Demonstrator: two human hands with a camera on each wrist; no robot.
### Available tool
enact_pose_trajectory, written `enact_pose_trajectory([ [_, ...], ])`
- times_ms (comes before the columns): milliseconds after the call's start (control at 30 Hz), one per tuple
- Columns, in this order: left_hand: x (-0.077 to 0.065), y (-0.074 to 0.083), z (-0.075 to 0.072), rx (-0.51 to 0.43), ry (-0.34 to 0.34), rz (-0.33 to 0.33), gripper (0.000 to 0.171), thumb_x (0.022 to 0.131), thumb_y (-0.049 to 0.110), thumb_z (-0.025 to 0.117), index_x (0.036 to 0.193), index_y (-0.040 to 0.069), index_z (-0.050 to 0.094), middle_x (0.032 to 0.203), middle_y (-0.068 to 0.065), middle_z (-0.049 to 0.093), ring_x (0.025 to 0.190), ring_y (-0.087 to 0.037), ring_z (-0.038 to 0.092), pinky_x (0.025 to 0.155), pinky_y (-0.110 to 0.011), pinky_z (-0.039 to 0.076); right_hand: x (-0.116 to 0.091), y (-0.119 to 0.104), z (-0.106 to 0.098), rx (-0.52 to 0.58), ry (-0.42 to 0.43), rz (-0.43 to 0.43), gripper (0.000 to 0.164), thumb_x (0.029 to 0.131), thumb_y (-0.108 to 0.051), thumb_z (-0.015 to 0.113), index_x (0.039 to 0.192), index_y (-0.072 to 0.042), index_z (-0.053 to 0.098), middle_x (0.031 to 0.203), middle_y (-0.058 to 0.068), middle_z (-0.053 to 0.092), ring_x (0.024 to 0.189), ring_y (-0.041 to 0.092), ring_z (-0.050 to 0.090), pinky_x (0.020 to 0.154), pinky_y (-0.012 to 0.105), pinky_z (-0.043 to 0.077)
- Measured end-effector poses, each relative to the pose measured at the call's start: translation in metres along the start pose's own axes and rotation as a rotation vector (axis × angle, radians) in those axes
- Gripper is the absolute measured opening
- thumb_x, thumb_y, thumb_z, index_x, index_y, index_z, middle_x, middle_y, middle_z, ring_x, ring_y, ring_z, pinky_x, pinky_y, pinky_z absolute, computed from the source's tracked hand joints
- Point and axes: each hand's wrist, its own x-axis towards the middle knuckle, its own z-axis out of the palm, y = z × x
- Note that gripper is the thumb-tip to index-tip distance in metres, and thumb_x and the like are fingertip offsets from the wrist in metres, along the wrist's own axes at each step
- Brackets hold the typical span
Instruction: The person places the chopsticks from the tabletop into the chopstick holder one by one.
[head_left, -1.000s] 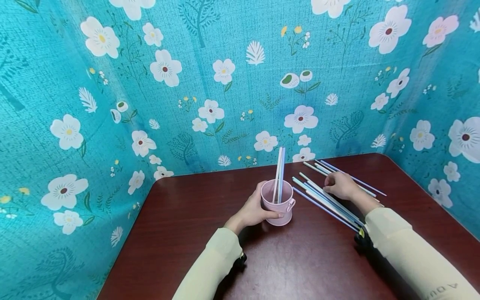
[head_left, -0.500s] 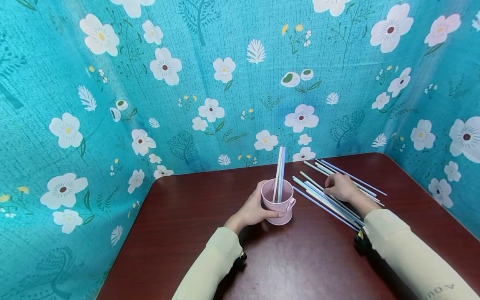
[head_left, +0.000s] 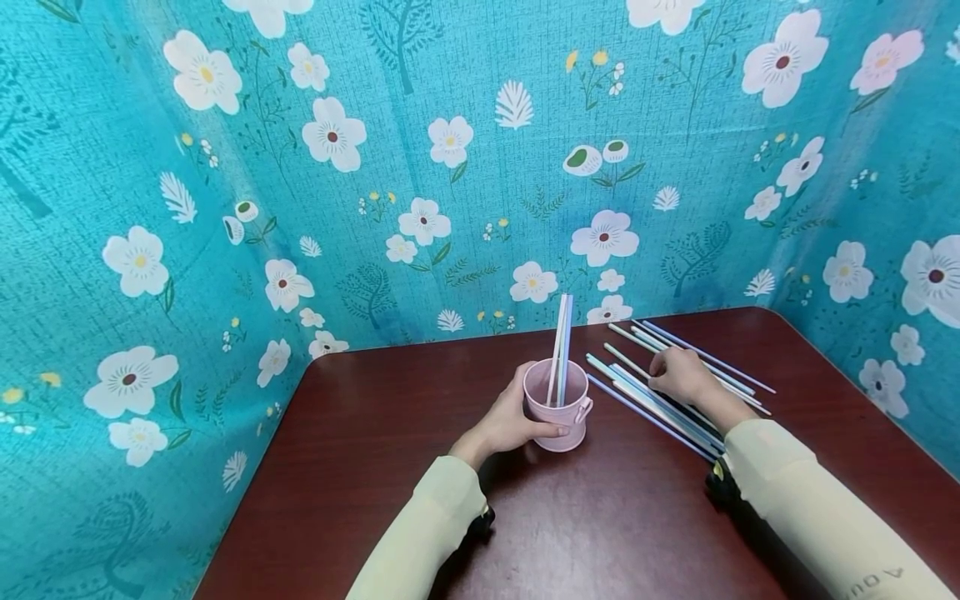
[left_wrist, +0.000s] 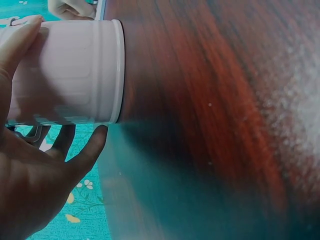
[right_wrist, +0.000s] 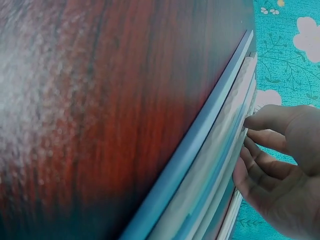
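Observation:
My left hand [head_left: 504, 418] grips a small pink bucket [head_left: 558, 427] that stands upright on the table, thumb across its near side. In the left wrist view, the fingers of the left hand [left_wrist: 40, 180] curve round the pink bucket [left_wrist: 65, 75] from both sides. A few white and blue straws [head_left: 561, 342] lean in the bucket and rise above its rim. To the right, my right hand [head_left: 681, 375] pinches a pale green straw [head_left: 627, 359] among others lying on the table. The right wrist view shows the right hand's [right_wrist: 277, 160] thumb and forefinger meeting beside the row of straws [right_wrist: 210, 140].
Several blue and white straws [head_left: 652, 410] lie side by side between the bucket and the right hand. Behind that hand lie more straws [head_left: 712, 360], near the back edge of the dark wooden table [head_left: 390, 433]. Teal flowered cloth [head_left: 465, 208] hangs round the back and sides.
The pale green straw's far end has shifted slightly rightward, away from the straws beside it. The left hand and bucket hold their place.

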Motion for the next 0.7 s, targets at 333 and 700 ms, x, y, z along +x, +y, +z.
enact_pose_trajectory([
  [333,0.002,-0.001,0.000,-0.003,0.000,0.018,0.103,0.072,0.017,0.095,0.153,0.022,0.030,0.142,0.003,0.052,0.128,-0.018,0.053,0.111,-0.036,0.041,-0.003,0.000,-0.010,-0.030,-0.117,0.095,0.018,0.088,-0.014,0.074,0.089,0.002,0.068,0.085,0.015,0.066,0.073,0.026,0.060,0.065,0.041,0.051],
  [700,0.001,-0.001,0.000,0.010,0.005,0.009,0.104,0.072,0.018,0.095,0.153,0.023,0.030,0.141,0.005,0.052,0.127,-0.014,0.052,0.111,-0.037,0.041,0.001,-0.007,-0.009,-0.061,-0.155,0.134,0.024,0.087,-0.022,0.078,0.074,-0.006,0.065,0.073,0.008,0.061,0.066,0.022,0.054,0.059,0.036,0.046],
])
